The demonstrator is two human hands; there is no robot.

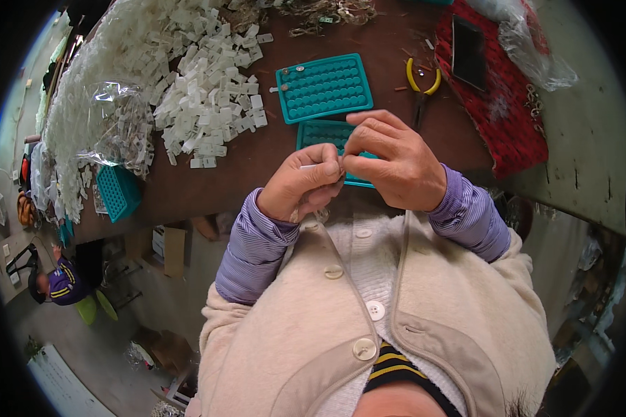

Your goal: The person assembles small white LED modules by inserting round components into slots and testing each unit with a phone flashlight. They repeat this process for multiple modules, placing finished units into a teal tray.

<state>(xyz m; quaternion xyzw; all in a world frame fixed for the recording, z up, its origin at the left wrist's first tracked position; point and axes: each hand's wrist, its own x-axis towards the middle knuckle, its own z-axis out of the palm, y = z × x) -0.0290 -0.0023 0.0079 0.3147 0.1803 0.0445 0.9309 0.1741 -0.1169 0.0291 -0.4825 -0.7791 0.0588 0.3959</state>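
My left hand [305,182] is closed in a pinch at the table's near edge, with a small white piece [310,166] between thumb and fingers. Against its fingertips, my right hand [398,161] has thumb and forefinger pressed together; whatever they grip is too small to make out. Partly hidden under both hands lies a teal tray [314,131]. Just beyond it sits a second teal tray [325,89] with rows of round wells and a few small pieces at its left side. Yellow-handled pliers [418,104] rest on the table beyond my right hand.
Many white plastic pieces [212,90] are heaped at the left, beside a clear plastic bag [115,132] and a teal basket [119,192]. On the right, a dark phone [469,53] lies on red cloth [511,128]. Another person [66,283] sits at far left.
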